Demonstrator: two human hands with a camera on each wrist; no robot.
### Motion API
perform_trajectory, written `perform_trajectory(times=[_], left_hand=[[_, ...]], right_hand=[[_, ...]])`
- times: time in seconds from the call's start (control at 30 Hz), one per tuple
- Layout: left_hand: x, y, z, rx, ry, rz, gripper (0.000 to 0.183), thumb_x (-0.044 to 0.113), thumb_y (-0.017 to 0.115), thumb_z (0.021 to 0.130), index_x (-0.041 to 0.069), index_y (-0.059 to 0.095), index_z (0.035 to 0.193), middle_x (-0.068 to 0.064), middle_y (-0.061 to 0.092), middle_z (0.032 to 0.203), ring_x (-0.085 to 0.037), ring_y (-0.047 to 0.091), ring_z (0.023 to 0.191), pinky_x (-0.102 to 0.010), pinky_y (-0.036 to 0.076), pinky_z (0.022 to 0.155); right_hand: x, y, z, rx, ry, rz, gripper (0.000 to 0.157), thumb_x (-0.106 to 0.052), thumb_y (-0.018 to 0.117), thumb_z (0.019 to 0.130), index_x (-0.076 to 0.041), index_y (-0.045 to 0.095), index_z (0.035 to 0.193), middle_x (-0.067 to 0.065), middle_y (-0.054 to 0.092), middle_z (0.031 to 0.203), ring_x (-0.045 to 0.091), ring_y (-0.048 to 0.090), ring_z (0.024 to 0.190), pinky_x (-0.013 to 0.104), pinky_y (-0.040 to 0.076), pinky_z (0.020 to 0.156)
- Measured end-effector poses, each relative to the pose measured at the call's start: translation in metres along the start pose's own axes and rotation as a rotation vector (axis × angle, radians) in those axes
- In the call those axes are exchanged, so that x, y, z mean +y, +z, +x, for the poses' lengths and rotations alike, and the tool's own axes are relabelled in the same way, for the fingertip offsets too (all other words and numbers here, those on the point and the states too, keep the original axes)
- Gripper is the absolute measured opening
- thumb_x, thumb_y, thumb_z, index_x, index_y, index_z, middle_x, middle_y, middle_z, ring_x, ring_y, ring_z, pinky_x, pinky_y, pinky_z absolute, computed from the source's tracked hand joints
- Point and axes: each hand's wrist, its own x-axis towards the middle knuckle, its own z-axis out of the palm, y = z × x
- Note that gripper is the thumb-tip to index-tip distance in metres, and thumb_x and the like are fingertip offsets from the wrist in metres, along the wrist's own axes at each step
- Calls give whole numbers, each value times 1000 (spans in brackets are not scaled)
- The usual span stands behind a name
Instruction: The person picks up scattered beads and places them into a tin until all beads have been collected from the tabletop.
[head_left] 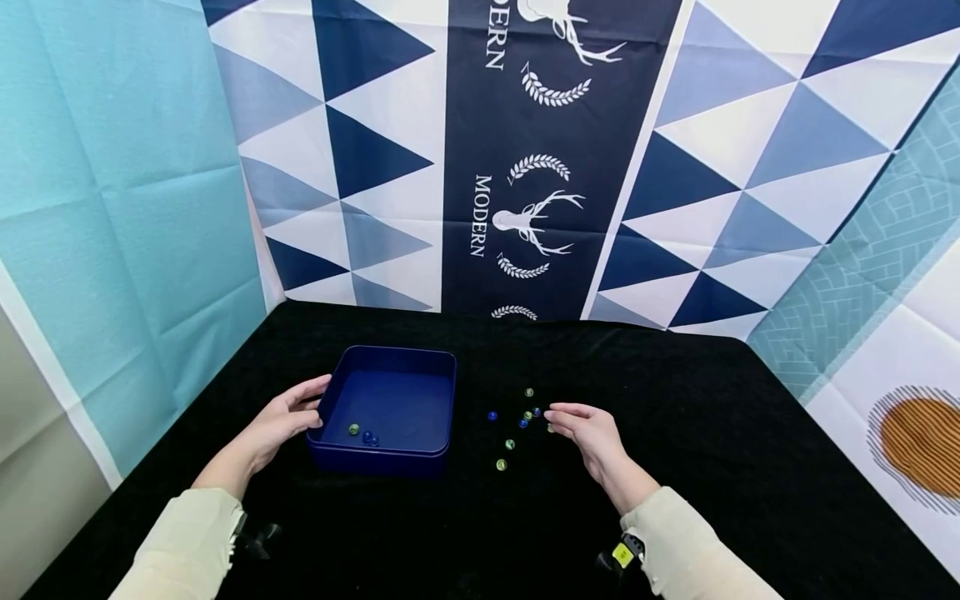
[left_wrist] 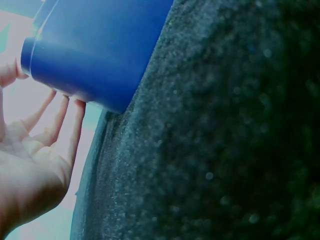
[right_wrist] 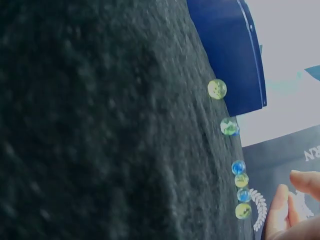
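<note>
A dark blue square box (head_left: 394,457) stands on the black cloth, with three marbles inside: a yellow-green marble (head_left: 354,430) and two blue marbles (head_left: 367,437). My left hand (head_left: 281,423) touches the box's left side. In the left wrist view its fingers (left_wrist: 75,125) reach out straight to the outer wall, the thumb near the rim. To the right of the box lie several loose marbles, among them a green marble (head_left: 510,445) and a lone blue marble (head_left: 492,415). My right hand (head_left: 592,437) is beside the cluster, its thumb and fingertips apart with nothing visible between them.
Black cloth (head_left: 465,533) covers the table. A patterned curtain (head_left: 390,167) hangs behind its far edge, and a turquoise cloth (head_left: 127,208) hangs at the left. One yellow-green marble (head_left: 501,465) lies nearer the front than the cluster.
</note>
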Motion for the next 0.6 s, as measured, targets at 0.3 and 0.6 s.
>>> perform_trajectory(times=[0.3,0.6], left_hand=[[0,-1,1,-4,-1,3,72,-1,54,81,2,25,146,-24,23,147,-41,24,131,-42,34,94],[0,0,1,-6,0,3,72,-1,54,80,2,25,146,-25,24,146,-41,25,130,-39,36,92]], right_hand=[[4,-10,7,-43,-3,-153,39,4,66,80,19,54,114,13,66,100,5,62,73,19,47,71],[7,-16,10,-76,-15,-264,33,7,66,76,19,59,105,10,68,87,8,63,71,20,47,69]])
